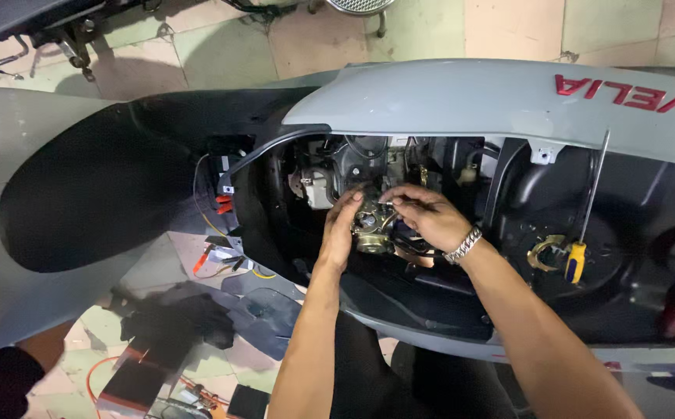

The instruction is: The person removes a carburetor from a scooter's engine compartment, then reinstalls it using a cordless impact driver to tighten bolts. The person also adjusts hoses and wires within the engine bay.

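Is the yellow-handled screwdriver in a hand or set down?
Set down. The screwdriver leans in the scooter's black compartment, apart from both hands.

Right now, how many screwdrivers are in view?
1. A screwdriver with a yellow and blue handle stands leaning in the scooter's open bay, right of the right hand. Others may be hidden among the engine parts.

A floor of pale square tiles (221, 46) carries a grey scooter body with its seat bay open (461, 97). On the tiles at lower left lie a crumpled black cloth (178, 318), a translucent grey plastic panel (271, 314) just beside it, loose orange and yellow wires (213, 260), and a flat dark metal piece (131, 376). Inside the scooter's black bay rests a yellow-handled screwdriver (578, 260).
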